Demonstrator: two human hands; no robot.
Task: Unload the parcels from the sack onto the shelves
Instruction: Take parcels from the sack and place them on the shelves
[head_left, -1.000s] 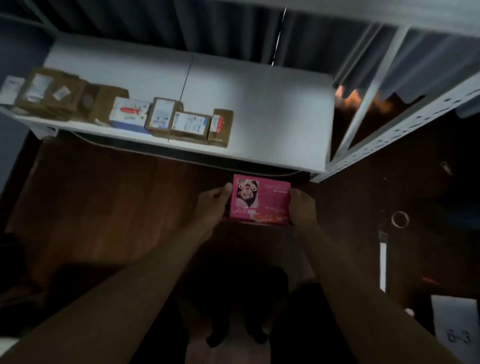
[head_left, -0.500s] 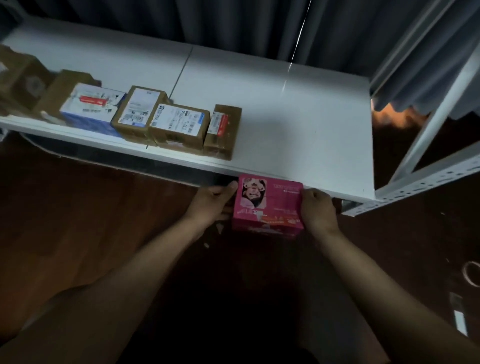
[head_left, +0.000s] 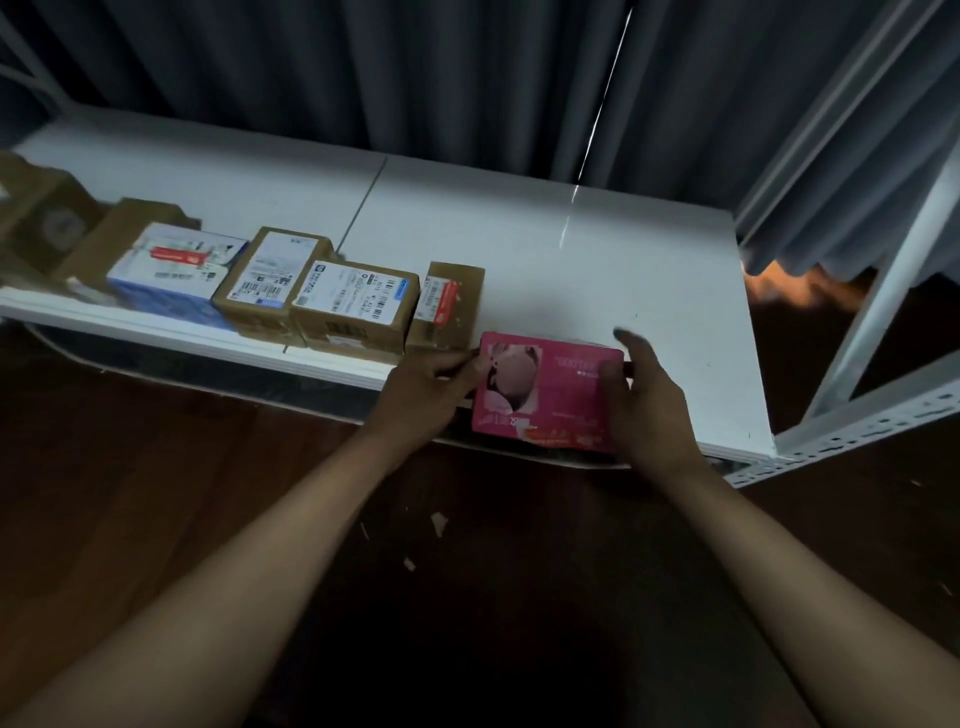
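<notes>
You have brought the pink box (head_left: 548, 392) up from below the shelf edge to the front lip of the white shelf (head_left: 597, 270); a second ago it hung lower, in front of the dark floor (head_left: 156, 467), and now its far end overlaps the shelf surface just right of the small brown parcel (head_left: 449, 304) that ends the row. Your left hand (head_left: 428, 389) grips the box's left edge, and your right hand (head_left: 641, 387) wraps its right side with fingers partly lifted, so both hands are closed on it. That puts this parcel, by my reading, at the point of being set down, next in line after the labelled parcels (head_left: 311, 291) already placed. Whether the box rests on the shelf or hovers just above it cannot be told, since motion blur smears its print and edges. The sack is nowhere in view, so how many parcels remain is unknown. The leftmost parcels are cut off by the frame and blurred, and the dim light hides whatever lies beneath the shelf.
</notes>
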